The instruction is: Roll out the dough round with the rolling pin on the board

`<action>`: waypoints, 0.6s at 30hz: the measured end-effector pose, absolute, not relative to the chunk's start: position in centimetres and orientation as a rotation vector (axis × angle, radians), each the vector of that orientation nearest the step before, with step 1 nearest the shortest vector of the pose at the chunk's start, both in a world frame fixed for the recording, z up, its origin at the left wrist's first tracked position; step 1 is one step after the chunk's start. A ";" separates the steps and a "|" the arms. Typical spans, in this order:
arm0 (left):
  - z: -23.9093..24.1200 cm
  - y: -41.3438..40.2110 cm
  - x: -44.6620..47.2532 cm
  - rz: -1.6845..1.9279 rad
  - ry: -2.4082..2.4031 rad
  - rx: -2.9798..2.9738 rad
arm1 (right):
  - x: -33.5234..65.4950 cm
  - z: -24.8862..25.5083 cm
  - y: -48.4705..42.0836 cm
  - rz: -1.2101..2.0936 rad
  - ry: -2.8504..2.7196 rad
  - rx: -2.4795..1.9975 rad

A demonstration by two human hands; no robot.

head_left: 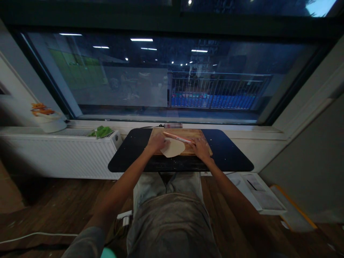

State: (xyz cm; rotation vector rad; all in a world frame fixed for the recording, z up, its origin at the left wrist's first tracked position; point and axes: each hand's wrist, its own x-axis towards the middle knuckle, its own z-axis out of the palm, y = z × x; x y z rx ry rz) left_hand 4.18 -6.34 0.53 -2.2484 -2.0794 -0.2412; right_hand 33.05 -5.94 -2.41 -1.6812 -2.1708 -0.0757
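Note:
A thin pale round of dough (173, 148) lies on a wooden cutting board (207, 144), its near edge at the front of the board. Across the dough's far side slants a slim reddish rolling pin (177, 138) with pale markings. My right hand (201, 147) is closed on the pin's right end. At the dough's left edge is my left hand (157, 142), its fingers bent and closed on that edge; the fingertips are partly hidden. The pin's left end sticks out just beyond the left hand.
The board rests on a black table (231, 152) with pale specks, against a window sill. To the left, a white radiator (67, 154) carries a green packet (101, 132) and a white pot (51, 122). White boxes (255, 193) lie on the floor at right, a power strip (124, 215) at left.

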 end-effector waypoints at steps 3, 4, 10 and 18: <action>1.4 -6.8 2.8 -0.364 -2.269 -2.066 | 32.3 -1.9 -5.4 -0.041 -2.270 -1.552; 1.6 -6.9 2.4 -0.423 -2.284 -1.993 | 31.9 -1.7 -5.3 -0.031 -2.306 -1.511; 0.0 -6.6 2.3 -0.550 -1.893 -2.099 | 29.6 -1.3 -4.6 -0.038 -2.512 -1.417; -1.6 -4.2 2.9 -0.498 -1.870 -2.164 | 27.5 -1.4 -2.0 -0.270 -2.542 -1.438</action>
